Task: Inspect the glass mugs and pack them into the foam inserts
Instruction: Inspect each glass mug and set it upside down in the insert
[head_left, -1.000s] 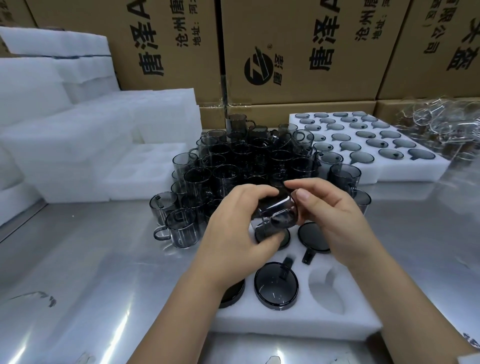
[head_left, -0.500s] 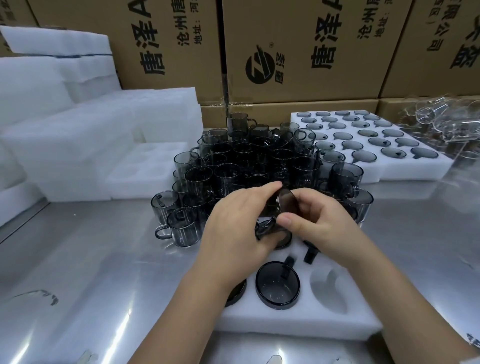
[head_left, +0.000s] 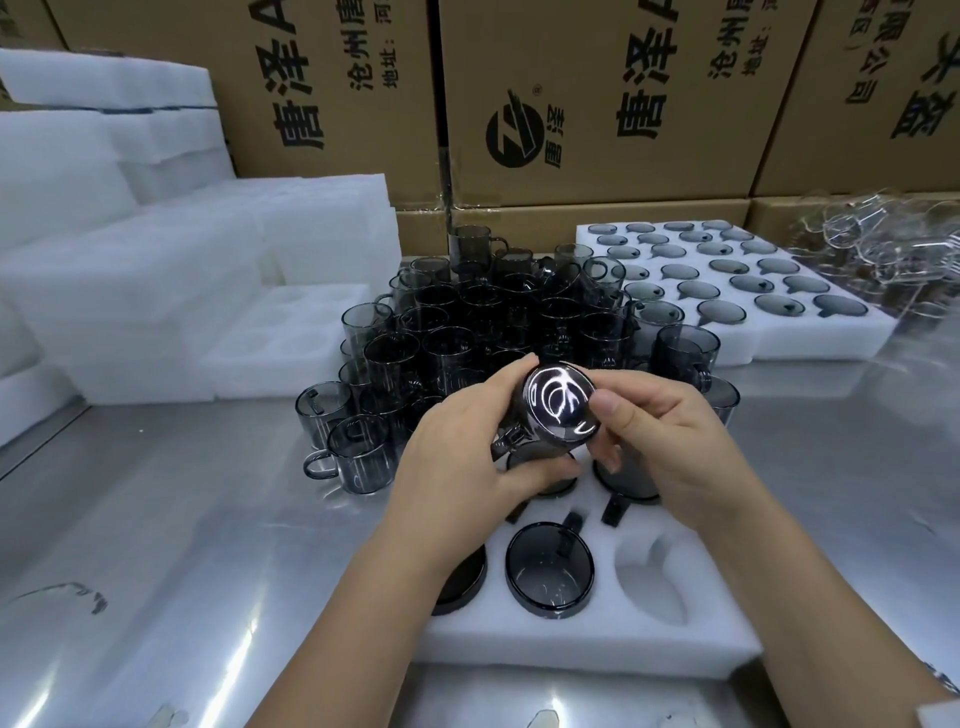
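Gripping smoked mug (head_left: 560, 410) with our left hand (head_left: 462, 457) and right hand (head_left: 660, 436), fingers curled round it, base facing us, above foam insert (head_left: 587, 644).

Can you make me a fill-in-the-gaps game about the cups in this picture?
1. The left hand and right hand hold one dark mug made of ____.
2. The near foam tray shows just ____ empty hole.
3. The big boxes behind are made of ____.

Missing words: glass, one, cardboard.
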